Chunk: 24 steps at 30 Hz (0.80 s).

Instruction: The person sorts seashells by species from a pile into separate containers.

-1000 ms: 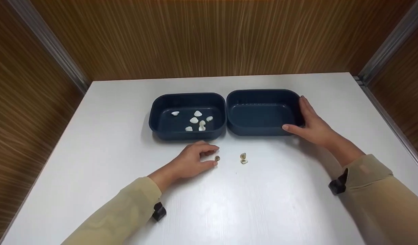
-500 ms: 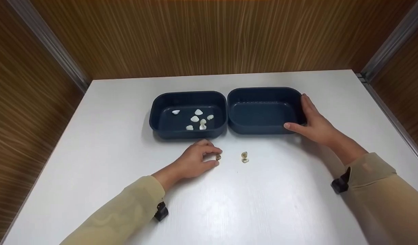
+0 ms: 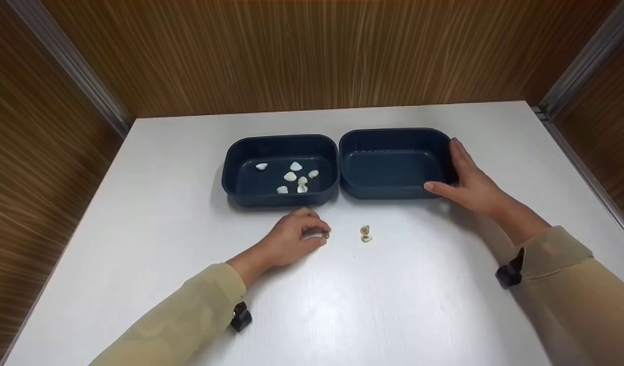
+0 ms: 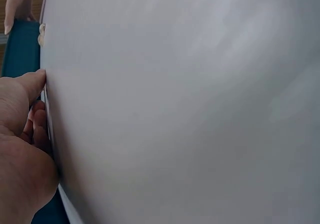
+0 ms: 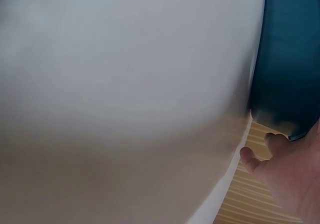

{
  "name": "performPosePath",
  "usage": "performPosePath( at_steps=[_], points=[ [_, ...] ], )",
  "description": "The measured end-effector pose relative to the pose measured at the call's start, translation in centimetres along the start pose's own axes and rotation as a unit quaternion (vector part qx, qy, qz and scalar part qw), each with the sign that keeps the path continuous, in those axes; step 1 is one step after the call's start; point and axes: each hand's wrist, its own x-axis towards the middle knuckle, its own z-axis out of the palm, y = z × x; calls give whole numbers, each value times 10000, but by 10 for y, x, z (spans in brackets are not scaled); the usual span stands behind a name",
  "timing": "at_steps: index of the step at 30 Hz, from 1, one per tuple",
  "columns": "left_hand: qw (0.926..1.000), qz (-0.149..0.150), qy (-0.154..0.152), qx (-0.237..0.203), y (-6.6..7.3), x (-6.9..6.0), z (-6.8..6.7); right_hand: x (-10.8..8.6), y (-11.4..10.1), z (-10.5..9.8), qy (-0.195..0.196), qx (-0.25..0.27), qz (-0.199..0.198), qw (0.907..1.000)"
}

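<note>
In the head view, my left hand point(image 3: 293, 236) is low over the white table. Its thumb and forefinger pinch a small brownish shell point(image 3: 325, 235), mostly hidden by the fingertips. To the right lie two small shells point(image 3: 365, 234), close together. Behind this hand stands a dark blue rectangular box point(image 3: 271, 202) with several white shells point(image 3: 290, 176) on its floor. A matching box point(image 3: 383, 193) sits beside it, with no shells visible inside. My right hand point(image 3: 469, 188) rests against that box's right end, fingers fairly straight along the side and thumb at the front corner.
The white tabletop point(image 3: 373, 305) extends in front of the boxes and to both sides. A wood-grain panel point(image 3: 312, 56) rises behind it, with similar panels left and right. Each wrist carries a small black camera point(image 3: 241, 317).
My left thumb and forefinger have closed together on the small shell. The right hand stays against the right box, and the boxes keep their places apart from a slight view shift.
</note>
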Motion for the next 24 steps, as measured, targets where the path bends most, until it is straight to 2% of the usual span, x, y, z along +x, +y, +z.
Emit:
performPosePath(
  at_steps=[5,13,24],
  points=[
    [10000,57,1,-63,1,2,-1,-1,-2,-2,-10,25,36,10000],
    [9993,-252,-67,-267,4,5,-2,0,-1,-2,-20,57,87,9999],
    [9978,-284,-170,-566,7,4,-2,0,0,0,-46,77,59,9999]
  ],
)
